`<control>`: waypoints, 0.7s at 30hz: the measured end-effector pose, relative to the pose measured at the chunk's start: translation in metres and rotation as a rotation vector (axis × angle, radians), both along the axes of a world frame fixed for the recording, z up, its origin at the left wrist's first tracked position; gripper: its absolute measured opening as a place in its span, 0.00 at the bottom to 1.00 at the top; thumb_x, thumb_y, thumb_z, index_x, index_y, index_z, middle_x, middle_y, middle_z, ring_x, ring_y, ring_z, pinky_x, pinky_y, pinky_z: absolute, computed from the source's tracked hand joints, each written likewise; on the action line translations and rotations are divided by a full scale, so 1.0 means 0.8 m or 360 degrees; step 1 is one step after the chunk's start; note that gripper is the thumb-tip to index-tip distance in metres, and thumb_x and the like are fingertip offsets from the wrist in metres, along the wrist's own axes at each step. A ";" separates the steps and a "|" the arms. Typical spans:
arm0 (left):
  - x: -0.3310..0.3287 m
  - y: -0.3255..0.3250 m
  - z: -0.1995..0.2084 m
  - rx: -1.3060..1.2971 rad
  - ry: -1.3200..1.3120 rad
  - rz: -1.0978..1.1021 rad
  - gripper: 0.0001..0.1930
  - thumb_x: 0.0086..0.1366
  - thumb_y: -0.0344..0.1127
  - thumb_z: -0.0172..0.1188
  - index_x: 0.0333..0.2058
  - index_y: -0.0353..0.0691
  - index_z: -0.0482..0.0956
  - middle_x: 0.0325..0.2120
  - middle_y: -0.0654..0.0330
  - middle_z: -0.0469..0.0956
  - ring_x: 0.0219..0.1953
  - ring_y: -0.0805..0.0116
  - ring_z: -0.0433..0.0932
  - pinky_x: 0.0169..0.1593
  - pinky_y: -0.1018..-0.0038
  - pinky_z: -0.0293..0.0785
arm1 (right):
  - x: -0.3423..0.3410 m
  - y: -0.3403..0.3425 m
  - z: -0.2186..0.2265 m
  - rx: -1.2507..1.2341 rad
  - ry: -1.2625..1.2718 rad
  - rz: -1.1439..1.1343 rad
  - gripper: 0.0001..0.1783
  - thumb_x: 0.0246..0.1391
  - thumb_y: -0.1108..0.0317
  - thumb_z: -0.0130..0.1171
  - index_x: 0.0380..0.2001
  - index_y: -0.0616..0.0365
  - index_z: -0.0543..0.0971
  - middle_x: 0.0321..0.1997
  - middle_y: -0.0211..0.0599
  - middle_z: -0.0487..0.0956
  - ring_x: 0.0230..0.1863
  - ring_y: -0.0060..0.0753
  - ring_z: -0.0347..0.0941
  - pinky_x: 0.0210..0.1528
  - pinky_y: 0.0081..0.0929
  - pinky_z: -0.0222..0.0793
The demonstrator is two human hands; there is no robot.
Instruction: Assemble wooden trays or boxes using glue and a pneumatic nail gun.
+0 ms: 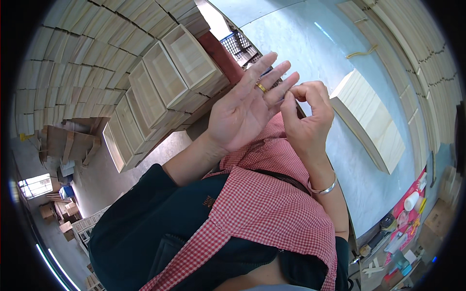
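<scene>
My left hand (242, 109) is held up with its palm toward me and its fingers stretched out. A gold-coloured ring (261, 87) sits on one of its fingers. Close against the outer finger of that hand, my right hand (310, 114) has its thumb and forefinger pinched together. Whatever lies in the pinch is hidden or too small to name. A silver bangle (324, 188) circles my right wrist. To the right of my hands, a pale wooden box or block (371, 121) rests on the light blue tabletop (347, 189).
Open wooden boxes (167, 68) are stacked at the left, before a tall wall of stacked wooden pieces (73, 58). Long boards (412, 63) line the table's far right. Assorted tools and a white roll (411, 201) lie at the lower right. A dark plastic basket (237, 44) stands behind my hands.
</scene>
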State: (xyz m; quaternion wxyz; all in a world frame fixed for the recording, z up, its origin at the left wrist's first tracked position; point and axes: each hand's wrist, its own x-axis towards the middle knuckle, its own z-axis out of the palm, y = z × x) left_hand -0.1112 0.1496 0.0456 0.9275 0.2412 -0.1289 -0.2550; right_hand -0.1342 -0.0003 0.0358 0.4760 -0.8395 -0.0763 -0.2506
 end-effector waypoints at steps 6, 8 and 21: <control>-0.002 -0.004 -0.003 -0.0075 0.0091 -0.0061 0.28 0.79 0.43 0.35 0.73 0.44 0.48 0.72 0.47 0.50 0.74 0.50 0.50 0.73 0.57 0.52 | -0.007 -0.009 0.007 -0.0062 -0.0162 0.0085 0.04 0.51 0.74 0.62 0.33 0.56 0.79 0.33 0.30 0.73 0.32 0.28 0.62 0.38 0.23 0.59; -0.001 -0.005 -0.008 -0.0017 0.0052 -0.0075 0.27 0.79 0.43 0.36 0.72 0.43 0.50 0.72 0.47 0.50 0.74 0.50 0.50 0.73 0.57 0.52 | -0.006 -0.011 0.012 -0.0033 -0.0153 0.0047 0.04 0.52 0.74 0.62 0.33 0.57 0.79 0.33 0.31 0.73 0.33 0.28 0.64 0.39 0.23 0.61; -0.001 0.000 -0.012 0.1752 -0.1379 0.0222 0.23 0.69 0.32 0.51 0.62 0.35 0.70 0.71 0.45 0.55 0.73 0.51 0.54 0.71 0.60 0.53 | -0.002 -0.029 0.017 -0.0254 -0.0072 -0.0073 0.05 0.53 0.76 0.61 0.35 0.60 0.81 0.36 0.33 0.78 0.32 0.28 0.71 0.39 0.25 0.66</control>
